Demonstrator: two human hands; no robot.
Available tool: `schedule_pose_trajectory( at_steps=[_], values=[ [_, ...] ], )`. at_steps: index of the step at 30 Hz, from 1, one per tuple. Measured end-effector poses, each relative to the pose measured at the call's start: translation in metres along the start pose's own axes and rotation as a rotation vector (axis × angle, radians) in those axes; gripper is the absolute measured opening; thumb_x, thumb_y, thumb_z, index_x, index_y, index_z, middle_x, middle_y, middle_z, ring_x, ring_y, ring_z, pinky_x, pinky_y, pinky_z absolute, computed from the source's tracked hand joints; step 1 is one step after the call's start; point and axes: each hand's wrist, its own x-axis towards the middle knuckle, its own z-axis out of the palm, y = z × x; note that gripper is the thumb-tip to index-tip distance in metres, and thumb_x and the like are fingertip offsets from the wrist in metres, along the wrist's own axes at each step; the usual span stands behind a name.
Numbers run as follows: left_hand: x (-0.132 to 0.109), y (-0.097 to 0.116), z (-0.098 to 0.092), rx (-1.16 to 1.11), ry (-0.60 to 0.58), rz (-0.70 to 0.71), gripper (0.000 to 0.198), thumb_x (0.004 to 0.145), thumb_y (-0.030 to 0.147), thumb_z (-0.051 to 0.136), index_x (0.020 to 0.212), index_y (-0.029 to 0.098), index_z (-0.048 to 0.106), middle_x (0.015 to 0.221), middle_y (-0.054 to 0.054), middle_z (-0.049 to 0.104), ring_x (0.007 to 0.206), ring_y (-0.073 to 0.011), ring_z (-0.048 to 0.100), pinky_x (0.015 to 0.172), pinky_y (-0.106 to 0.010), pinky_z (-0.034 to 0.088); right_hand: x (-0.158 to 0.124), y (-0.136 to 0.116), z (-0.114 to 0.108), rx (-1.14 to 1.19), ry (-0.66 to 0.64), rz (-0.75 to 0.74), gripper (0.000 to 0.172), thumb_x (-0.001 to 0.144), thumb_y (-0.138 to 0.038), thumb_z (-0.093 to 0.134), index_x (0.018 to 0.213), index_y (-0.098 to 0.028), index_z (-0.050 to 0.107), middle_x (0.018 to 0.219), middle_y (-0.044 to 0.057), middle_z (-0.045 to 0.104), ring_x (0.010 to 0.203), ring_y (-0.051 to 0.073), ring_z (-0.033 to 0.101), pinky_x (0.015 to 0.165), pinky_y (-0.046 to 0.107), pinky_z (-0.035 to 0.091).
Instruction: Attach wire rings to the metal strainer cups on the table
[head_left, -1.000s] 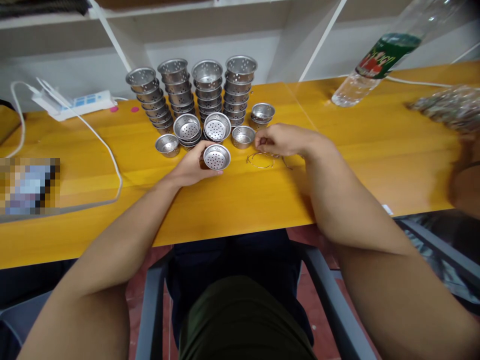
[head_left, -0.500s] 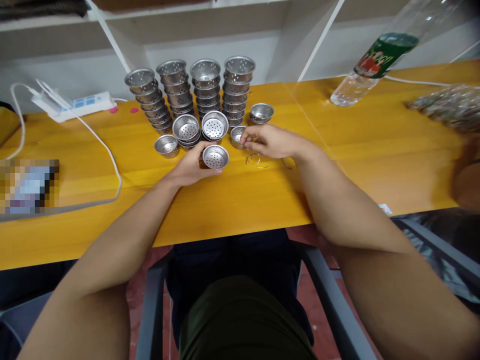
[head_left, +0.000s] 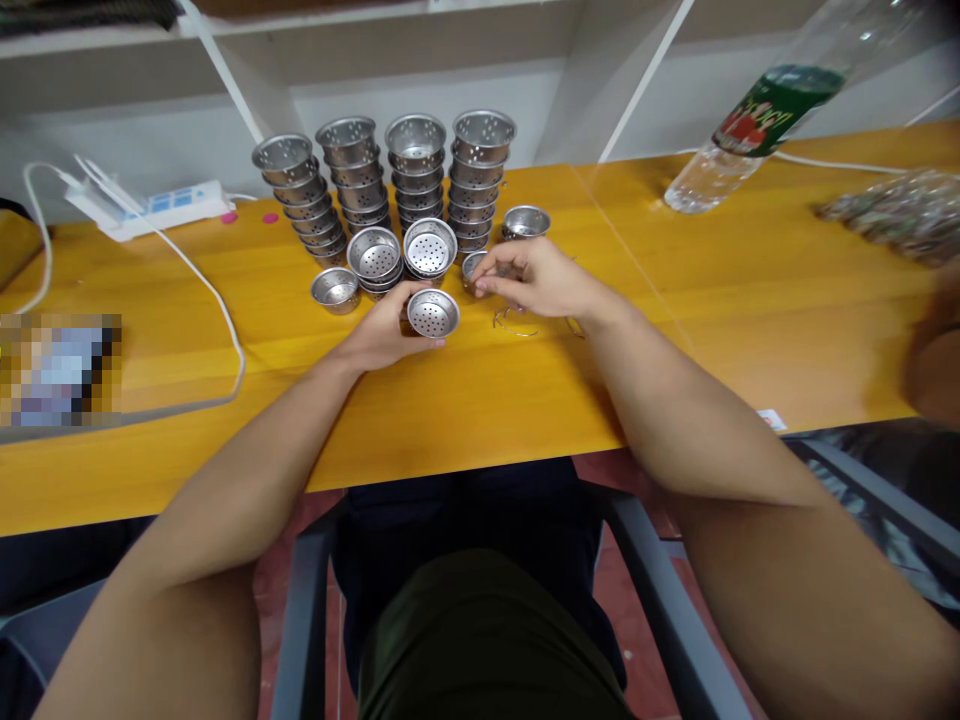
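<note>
My left hand (head_left: 386, 328) is closed around the side of a perforated metal cup (head_left: 433, 315), tilted so its holed bottom faces me. To the right, my right hand (head_left: 529, 277) has its fingertips pinched at a small metal cup (head_left: 472, 268), whose right part they hide. Whether the fingers hold something small there, I cannot make out. Thin bent wires (head_left: 514, 322) lie on the table below this hand. Just beyond my left hand sit two short stacks of cups, a left stack (head_left: 373, 258) and a right stack (head_left: 430, 250). A single cup (head_left: 335, 290) stands to their left.
Tall stacks of metal cups (head_left: 416, 170) line the back of the yellow table (head_left: 450, 420). Another cup (head_left: 526, 222) stands behind my right hand. A power strip (head_left: 169, 207) with white cables is at left, a plastic bottle (head_left: 739, 135) and clear bag (head_left: 892, 215) at right.
My right hand has shifted slightly left, its fingertips covering more of the small cup. My left hand keeps its hold on the perforated cup. The view has moved a little.
</note>
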Motion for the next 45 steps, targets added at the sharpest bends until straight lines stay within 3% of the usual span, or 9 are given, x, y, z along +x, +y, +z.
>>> schedule_pose_trajectory(
  at_steps=[8,13,17,20,25,33,37,40,45],
  values=[
    [-0.001,0.000,0.000,0.152,0.083,0.131,0.096,0.073,0.062,0.124,0.149,0.024,0.077,0.157,-0.016,0.084,0.148,-0.0405,0.084,0.137,-0.059,0.067,0.007,-0.003,0.025,0.030,0.081,-0.197,0.060,0.119,-0.087,0.080,0.114,-0.028,0.073,0.076,-0.006,0.054,0.069,0.018,0.046,0.069,0.038,0.041],
    [0.002,-0.009,0.007,0.181,0.173,0.286,0.090,0.076,0.065,0.124,0.144,0.027,0.077,0.151,-0.013,0.085,0.142,-0.0380,0.085,0.132,-0.056,0.069,0.014,-0.003,0.044,0.234,0.050,-0.285,0.049,0.122,-0.070,0.086,0.112,-0.025,0.071,0.069,-0.013,0.041,0.059,0.013,0.031,0.061,0.034,0.025],
    [0.003,-0.016,0.015,0.122,0.181,0.254,0.094,0.080,0.063,0.123,0.150,0.028,0.071,0.148,-0.011,0.087,0.133,-0.0362,0.088,0.119,-0.054,0.074,0.017,-0.001,0.056,0.221,0.081,-0.327,0.040,0.123,-0.061,0.086,0.113,-0.025,0.071,0.069,-0.014,0.039,0.059,0.012,0.032,0.061,0.033,0.025],
    [0.003,-0.020,0.018,0.092,0.161,0.272,0.101,0.080,0.060,0.121,0.159,0.029,0.067,0.155,-0.013,0.084,0.142,-0.0389,0.087,0.125,-0.056,0.074,0.018,0.003,0.058,0.186,0.138,-0.323,0.038,0.123,-0.059,0.085,0.116,-0.026,0.068,0.071,-0.013,0.043,0.062,0.014,0.038,0.063,0.033,0.029],
    [0.001,-0.025,0.024,-0.009,0.069,0.287,0.095,0.097,0.061,0.106,0.174,0.030,0.059,0.164,-0.017,0.079,0.149,-0.0388,0.086,0.121,-0.055,0.078,0.018,0.009,0.055,0.122,0.182,-0.318,0.037,0.125,-0.061,0.081,0.117,-0.027,0.067,0.073,-0.010,0.048,0.064,0.015,0.041,0.066,0.035,0.033],
    [0.003,-0.030,0.022,-0.002,0.059,0.285,0.095,0.095,0.062,0.109,0.169,0.031,0.058,0.159,-0.014,0.080,0.140,-0.0369,0.088,0.122,-0.058,0.077,0.013,0.003,0.062,-0.089,0.286,-0.334,0.018,0.125,-0.044,0.077,0.122,-0.028,0.069,0.078,-0.008,0.054,0.070,0.019,0.050,0.074,0.039,0.042],
    [0.001,-0.020,0.021,0.138,0.072,0.338,0.095,0.096,0.062,0.110,0.170,0.029,0.059,0.167,-0.016,0.077,0.153,-0.0406,0.081,0.135,-0.062,0.071,0.007,-0.008,0.073,-0.164,0.316,-0.299,0.011,0.120,-0.033,0.074,0.129,-0.029,0.069,0.078,-0.007,0.058,0.070,0.020,0.053,0.075,0.039,0.045],
    [0.000,-0.013,0.021,0.210,0.093,0.401,0.105,0.093,0.071,0.114,0.171,0.029,0.058,0.170,-0.017,0.074,0.163,-0.0441,0.076,0.143,-0.065,0.065,0.004,-0.017,0.082,-0.173,0.354,-0.279,0.010,0.119,-0.029,0.072,0.129,-0.029,0.069,0.076,-0.007,0.058,0.069,0.021,0.054,0.075,0.040,0.046],
    [0.001,-0.013,0.025,0.216,0.117,0.455,0.111,0.092,0.085,0.113,0.171,0.033,0.056,0.165,-0.014,0.076,0.153,-0.0432,0.079,0.134,-0.068,0.070,0.003,-0.022,0.087,-0.134,0.383,-0.302,0.010,0.116,-0.029,0.071,0.126,-0.029,0.070,0.074,-0.006,0.056,0.068,0.021,0.051,0.073,0.040,0.047]
  ],
)
